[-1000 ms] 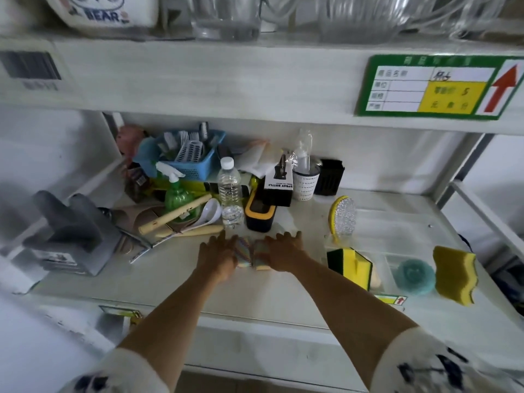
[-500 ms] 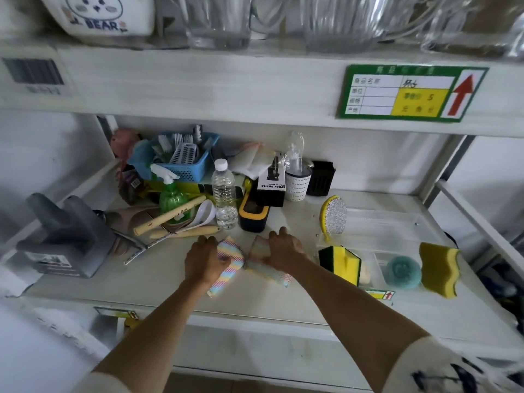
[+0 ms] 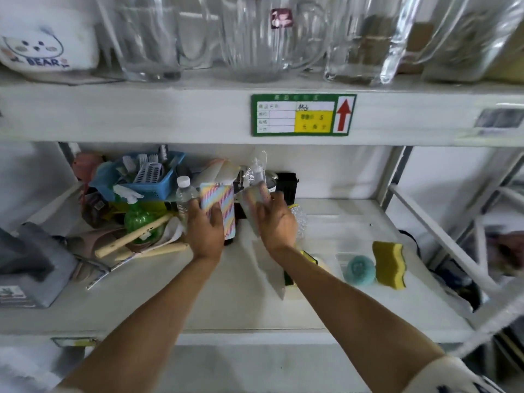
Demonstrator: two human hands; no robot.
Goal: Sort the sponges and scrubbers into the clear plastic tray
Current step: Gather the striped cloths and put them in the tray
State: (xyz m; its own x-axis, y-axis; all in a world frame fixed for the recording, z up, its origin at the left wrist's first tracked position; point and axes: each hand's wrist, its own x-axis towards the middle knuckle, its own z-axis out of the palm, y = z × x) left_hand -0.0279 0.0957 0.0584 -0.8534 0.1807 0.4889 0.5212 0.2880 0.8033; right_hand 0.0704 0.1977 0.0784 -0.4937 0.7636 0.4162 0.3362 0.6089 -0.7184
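Note:
My left hand (image 3: 204,226) holds a flat striped pastel sponge (image 3: 219,205) upright above the shelf. My right hand (image 3: 276,219) grips a second flat sponge (image 3: 252,199), blurred and pale, lifted beside the first. To the right lies the clear plastic tray (image 3: 351,222). A teal round scrubber (image 3: 360,270) sits at the tray's near end, and a yellow wavy sponge (image 3: 390,263) stands beside it. A yellow and black sponge (image 3: 310,258) shows partly behind my right forearm. A mesh scrubber (image 3: 300,218) peeks out behind my right hand.
Clutter fills the shelf's left: a blue basket (image 3: 147,177) of brushes, a green spray bottle (image 3: 139,218), a water bottle (image 3: 184,194), wooden-handled tools (image 3: 133,236) and a grey box (image 3: 31,265). Glass jugs (image 3: 255,38) stand on the shelf above. A white rack frame (image 3: 442,231) runs along the right.
Both hands have lifted the two flat sponges off the shelf and raised them upright. The camera has tilted up and moved right.

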